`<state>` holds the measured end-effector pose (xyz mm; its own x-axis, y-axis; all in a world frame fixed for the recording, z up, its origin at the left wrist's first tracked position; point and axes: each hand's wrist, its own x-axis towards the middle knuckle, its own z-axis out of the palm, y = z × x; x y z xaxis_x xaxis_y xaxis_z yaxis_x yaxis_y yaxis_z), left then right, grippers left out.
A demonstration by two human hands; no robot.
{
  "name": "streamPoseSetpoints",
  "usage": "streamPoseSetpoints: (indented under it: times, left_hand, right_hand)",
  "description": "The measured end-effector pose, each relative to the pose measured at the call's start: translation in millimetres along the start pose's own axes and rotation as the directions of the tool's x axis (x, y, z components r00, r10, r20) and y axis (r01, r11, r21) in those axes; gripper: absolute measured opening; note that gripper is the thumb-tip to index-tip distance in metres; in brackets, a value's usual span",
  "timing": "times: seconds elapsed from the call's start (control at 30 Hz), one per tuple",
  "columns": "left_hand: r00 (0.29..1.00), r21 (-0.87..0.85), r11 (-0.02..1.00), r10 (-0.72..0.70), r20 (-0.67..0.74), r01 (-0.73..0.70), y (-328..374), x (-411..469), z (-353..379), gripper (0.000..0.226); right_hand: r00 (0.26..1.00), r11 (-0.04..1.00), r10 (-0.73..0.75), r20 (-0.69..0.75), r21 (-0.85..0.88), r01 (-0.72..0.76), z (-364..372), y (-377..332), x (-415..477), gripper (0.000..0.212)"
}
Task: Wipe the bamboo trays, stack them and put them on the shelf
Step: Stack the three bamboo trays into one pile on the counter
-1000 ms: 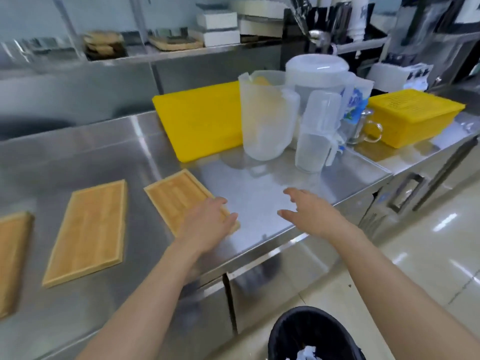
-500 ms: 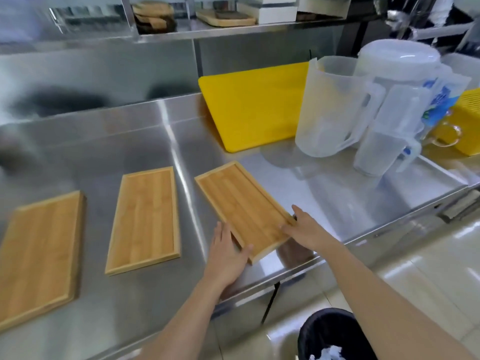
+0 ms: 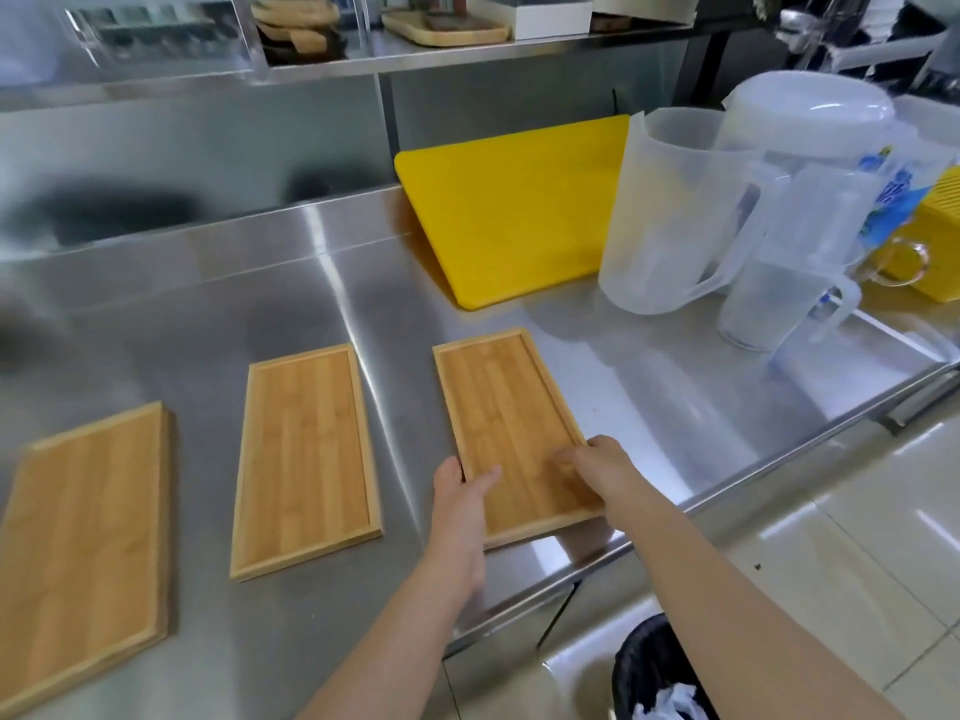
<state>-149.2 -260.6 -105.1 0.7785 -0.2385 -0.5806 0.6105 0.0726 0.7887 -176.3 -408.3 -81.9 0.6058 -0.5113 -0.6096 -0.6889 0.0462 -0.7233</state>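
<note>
Three bamboo trays lie side by side on the steel counter (image 3: 649, 407). The right tray (image 3: 498, 402) is held at its near end by both hands: my left hand (image 3: 460, 504) grips its left edge with the thumb on top, and my right hand (image 3: 597, 465) holds its right edge with fingers resting on the inside. Its near end sticks out slightly past the counter edge. The middle tray (image 3: 306, 449) and the left tray (image 3: 83, 537) lie flat and untouched. A steel shelf (image 3: 467, 54) runs along the wall above the counter.
A yellow cutting board (image 3: 509, 210) leans at the back. Clear plastic pitchers (image 3: 670, 215) and a lidded container (image 3: 810, 116) stand at the right, beside a yellow basket (image 3: 940, 226). Wooden boards (image 3: 447, 28) sit on the shelf. A black bin (image 3: 660, 672) stands on the floor below.
Both hands have closed on the right tray's near end and turned it from a slanted position to lie parallel with the other two trays. The view has shifted left and closer.
</note>
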Motion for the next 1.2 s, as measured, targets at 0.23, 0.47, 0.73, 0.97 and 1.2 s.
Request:
streamPoseSetpoints:
  times: [0.23,0.47,0.73,0.97,1.2]
  left_hand:
    - [0.990,0.112,0.989,-0.086,-0.110,0.099,32,5,-13,0.035]
    - [0.981,0.141,0.990,0.009,-0.192,0.018,78,-6,-28,0.019]
    - [0.889,0.385,0.911,0.294,-0.350,-0.149,89,-21,-103,0.027]
    - [0.841,0.722,0.688,0.434,-0.324,-0.077,89,-17,-141,0.018]
    - [0.866,0.731,0.680,0.401,-0.298,-0.064,89,-20,-178,0.024]
  right_hand:
    - [0.991,0.988,-0.136,0.014,-0.072,0.137,2,-21,-10,0.020]
    - [0.957,0.957,-0.276,0.086,-0.067,0.282,14,-61,-13,0.031]
    - [0.825,0.786,-0.408,0.390,-0.309,0.535,80,-82,-18,0.025]
    - [0.775,0.661,-0.420,0.473,-0.426,0.618,110,-67,-18,0.038]
    - [0.761,0.642,-0.453,0.464,-0.423,0.640,153,-64,-25,0.030]
